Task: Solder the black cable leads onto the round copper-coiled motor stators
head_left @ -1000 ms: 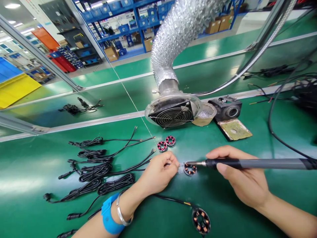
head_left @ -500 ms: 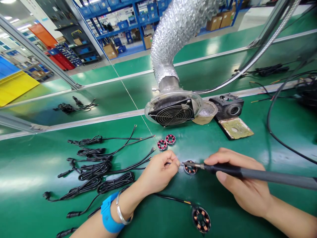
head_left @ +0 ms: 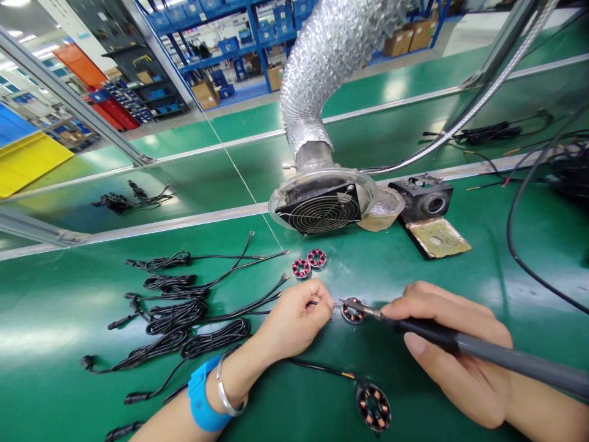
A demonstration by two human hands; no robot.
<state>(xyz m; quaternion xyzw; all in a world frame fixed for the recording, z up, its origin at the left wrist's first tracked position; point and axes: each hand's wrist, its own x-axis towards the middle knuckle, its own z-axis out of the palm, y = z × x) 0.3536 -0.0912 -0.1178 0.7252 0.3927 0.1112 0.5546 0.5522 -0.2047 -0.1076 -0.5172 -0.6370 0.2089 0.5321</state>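
My right hand grips a soldering iron by its dark handle. The iron's tip reaches over the left side of a small copper-wound motor stator lying on the green bench. My left hand is closed in a pinch on the end of a black cable, just left of that stator. Fine wire ends show between my fingertips and the iron's tip. Nearer to me lies another stator with a black cable joined to it. Two stators with red windings sit beyond my left hand.
Several coiled black cables lie on the left of the bench. A fume extractor fan hangs from a silver duct. Behind the iron stand a soldering stand with a yellow sponge and a small bowl.
My right hand has shifted slightly right and tilted the soldering iron, its handle now lower at the right. The iron's cord moved right. My left hand stays in place.
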